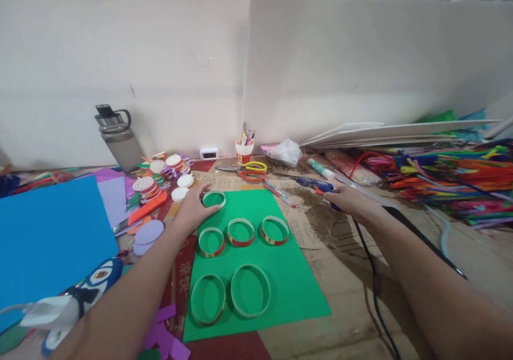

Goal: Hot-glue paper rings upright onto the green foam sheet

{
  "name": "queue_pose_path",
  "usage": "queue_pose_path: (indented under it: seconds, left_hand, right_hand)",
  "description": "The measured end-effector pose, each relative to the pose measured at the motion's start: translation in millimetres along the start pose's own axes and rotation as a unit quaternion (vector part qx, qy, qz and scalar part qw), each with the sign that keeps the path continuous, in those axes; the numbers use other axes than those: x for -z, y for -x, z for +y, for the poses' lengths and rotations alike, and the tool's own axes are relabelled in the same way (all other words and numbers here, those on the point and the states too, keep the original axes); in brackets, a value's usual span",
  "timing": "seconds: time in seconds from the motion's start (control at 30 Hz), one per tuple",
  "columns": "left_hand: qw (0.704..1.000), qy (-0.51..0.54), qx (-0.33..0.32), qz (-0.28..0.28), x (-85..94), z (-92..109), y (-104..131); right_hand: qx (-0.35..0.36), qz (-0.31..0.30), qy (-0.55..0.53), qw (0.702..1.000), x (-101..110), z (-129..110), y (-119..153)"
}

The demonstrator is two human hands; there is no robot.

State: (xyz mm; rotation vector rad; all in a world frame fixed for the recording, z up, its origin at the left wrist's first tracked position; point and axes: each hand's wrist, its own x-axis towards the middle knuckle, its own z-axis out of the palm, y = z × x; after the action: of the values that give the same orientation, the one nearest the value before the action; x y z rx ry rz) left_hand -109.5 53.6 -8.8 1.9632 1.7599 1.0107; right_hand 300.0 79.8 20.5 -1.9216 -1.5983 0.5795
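Observation:
A green foam-like sheet (280, 290) lies in front of me with several paper rings on it, red and yellow outside and pale inside. My left hand (196, 208) pinches the paper ring (216, 195) at the sheet's far left corner, thumb on its near side and fingers at its left. Three more rings stand in a row nearer me, among them a middle ring (240, 241). At the near edge are a left ring (208, 317) and a wider ring (251, 314). My right hand (347, 197) grips a blue glue gun (310, 182), its nozzle pointing left above the cardboard.
Behind the sheet lie scissors (253, 171), a pen (279, 193) and a pencil cup (244, 151). Left are a bottle (120, 143), an orange cutter (147, 208), white discs (180, 193) and a blue sheet (48, 248). Pipe cleaners (460, 173) heap at right; a black cord (372, 274) trails toward me.

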Motion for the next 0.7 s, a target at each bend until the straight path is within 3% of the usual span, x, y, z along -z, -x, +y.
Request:
queue_pose_path:
  seconds: [0.2, 0.37, 0.47, 0.7]
  left_hand:
    - [1.0, 0.012, -0.005, -0.001, -1.4, -2.6, 0.9]
    - [1.0, 0.016, -0.019, 0.013, -6.4, -12.4, -0.3]
    - [1.0, 0.008, -0.02, 0.011, -6.3, -12.6, -0.6]
    - [1.0, -0.004, -0.015, 0.002, -3.0, -8.4, -0.4]
  right_hand:
    - [-0.065, -0.021, -0.166, 0.984, -5.7, -18.3, 8.1]
    - [0.027, -0.057, -0.311, 0.948, -18.7, -51.7, 33.9]
    - [0.107, -0.138, -0.292, 0.94, -23.4, -73.4, 50.5]
    - [0.161, -0.188, -0.22, 0.944, -28.0, -132.0, 69.9]
